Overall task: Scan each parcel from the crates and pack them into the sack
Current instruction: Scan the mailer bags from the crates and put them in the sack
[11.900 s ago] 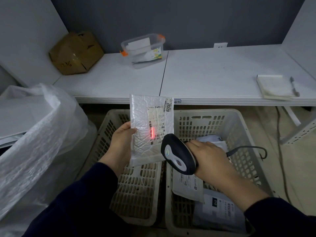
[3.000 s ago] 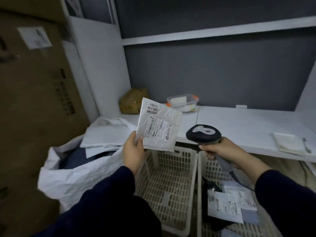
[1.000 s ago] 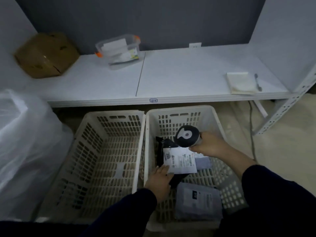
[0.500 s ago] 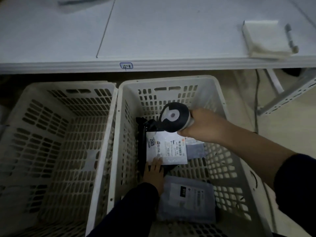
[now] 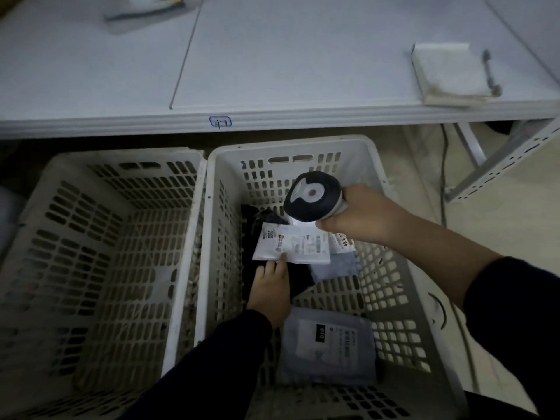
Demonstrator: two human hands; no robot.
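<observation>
Parcels lay in the right crate [image 5: 291, 141]: a grey parcel [image 5: 327, 347] flat at the near end; past it, a white parcel [image 5: 292, 244] atop a black parcel [image 5: 257, 221], its near edge pinched by the left hand [image 5: 271, 286], thumb on top. Farther in, the right hand [image 5: 360, 216] was clamped round the scanner [image 5: 313, 197], held just above the white parcel. The left crate [image 5: 127, 153] stood just beside. Beyond, the desk [image 5: 272, 71] carried a folded white cloth [image 5: 448, 74] at its right end.
</observation>
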